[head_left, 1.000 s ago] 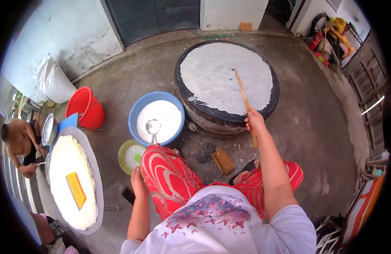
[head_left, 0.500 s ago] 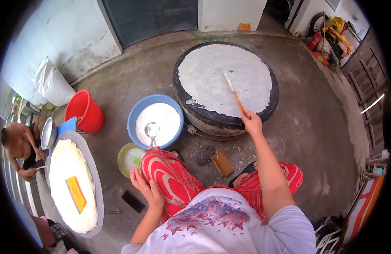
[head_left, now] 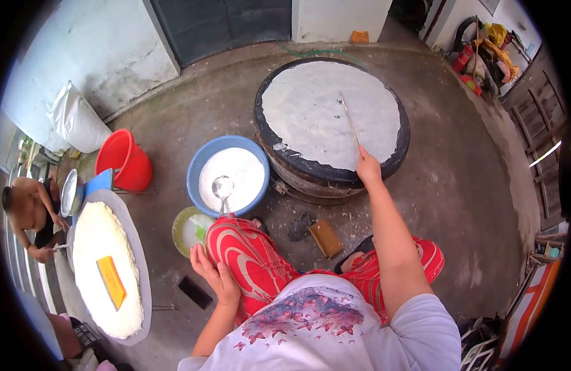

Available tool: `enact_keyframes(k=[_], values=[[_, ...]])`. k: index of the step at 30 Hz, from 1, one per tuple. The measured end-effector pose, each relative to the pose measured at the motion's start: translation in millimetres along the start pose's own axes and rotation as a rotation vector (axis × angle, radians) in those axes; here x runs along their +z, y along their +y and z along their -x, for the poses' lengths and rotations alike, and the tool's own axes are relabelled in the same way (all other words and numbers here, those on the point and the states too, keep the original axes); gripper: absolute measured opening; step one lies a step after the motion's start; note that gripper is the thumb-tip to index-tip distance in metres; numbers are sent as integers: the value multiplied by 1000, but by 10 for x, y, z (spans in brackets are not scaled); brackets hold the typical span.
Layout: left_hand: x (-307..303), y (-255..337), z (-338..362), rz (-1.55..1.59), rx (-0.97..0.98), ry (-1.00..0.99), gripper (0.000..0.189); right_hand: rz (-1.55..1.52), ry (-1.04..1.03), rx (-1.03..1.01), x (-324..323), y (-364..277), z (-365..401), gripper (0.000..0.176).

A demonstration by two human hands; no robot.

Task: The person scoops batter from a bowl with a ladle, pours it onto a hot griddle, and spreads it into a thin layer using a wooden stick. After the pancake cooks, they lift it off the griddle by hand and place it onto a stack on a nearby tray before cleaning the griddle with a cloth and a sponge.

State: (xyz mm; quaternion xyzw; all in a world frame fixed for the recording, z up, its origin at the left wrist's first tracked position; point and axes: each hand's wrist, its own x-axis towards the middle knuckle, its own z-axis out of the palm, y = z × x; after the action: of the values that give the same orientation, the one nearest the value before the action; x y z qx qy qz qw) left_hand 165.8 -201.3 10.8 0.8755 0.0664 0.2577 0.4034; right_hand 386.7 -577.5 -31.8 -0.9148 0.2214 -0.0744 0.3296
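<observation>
While the person sits low on the floor, the right hand (head_left: 367, 167) is closed around the near end of a thin stick (head_left: 350, 123), just at the near rim of the round black griddle (head_left: 259, 123). The stick goes forward from this hand and a little to the left. Its long axis runs from the rim toward the middle of the white sheet (head_left: 310, 111) that covers almost the whole griddle top. The far tip lies over this sheet, near its centre, but I cannot tell if the tip touches the sheet or hangs just above it. The stick looks very narrow here, so its flat side is hard to see. The right arm is stretched out nearly straight, and the griddle is directly in front of it. The left hand (head_left: 214, 275) is well apart from the griddle. It lies open on the left knee (head_left: 236, 247), with the fingers loosely spread, and it holds nothing. Between this hand and the griddle stands a blue basin (head_left: 199, 162) with white batter and a ladle (head_left: 222, 185) in it. A small green bowl (head_left: 179, 224) is just beside the knee. So the right hand is the much nearer one to the griddle and the sheet.
</observation>
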Motion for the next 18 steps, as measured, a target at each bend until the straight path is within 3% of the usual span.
enact_keyframes(k=[3, 6, 8, 9, 11, 14, 15, 16, 18], values=[[5, -3, -11, -6, 3, -4, 51, 149, -85, 118, -16, -247, 20, 36], [7, 2, -22, -4, 2, -9, 51, 194, -34, -27, 71, -196, 10, 33], [7, 8, -33, 2, -2, -9, 51, -475, -319, 323, -19, -172, 23, 35], [5, 9, -29, -2, -5, -9, 51, -473, -317, 322, -98, -151, 46, 35], [4, -2, -18, -3, -13, -9, 51, -971, -279, 620, -248, -90, 109, 37], [2, -5, -8, -4, -9, -5, 50, -797, -121, 513, -198, 60, 148, 39], [5, 1, -16, -18, 3, 4, 49, -575, -125, 382, -169, 31, 252, 38], [11, 4, -23, -31, 13, 14, 47, -447, -181, 253, -75, 123, 278, 37], [14, -4, -25, -33, 15, 12, 47, -641, -413, 312, -230, -52, 486, 37]])
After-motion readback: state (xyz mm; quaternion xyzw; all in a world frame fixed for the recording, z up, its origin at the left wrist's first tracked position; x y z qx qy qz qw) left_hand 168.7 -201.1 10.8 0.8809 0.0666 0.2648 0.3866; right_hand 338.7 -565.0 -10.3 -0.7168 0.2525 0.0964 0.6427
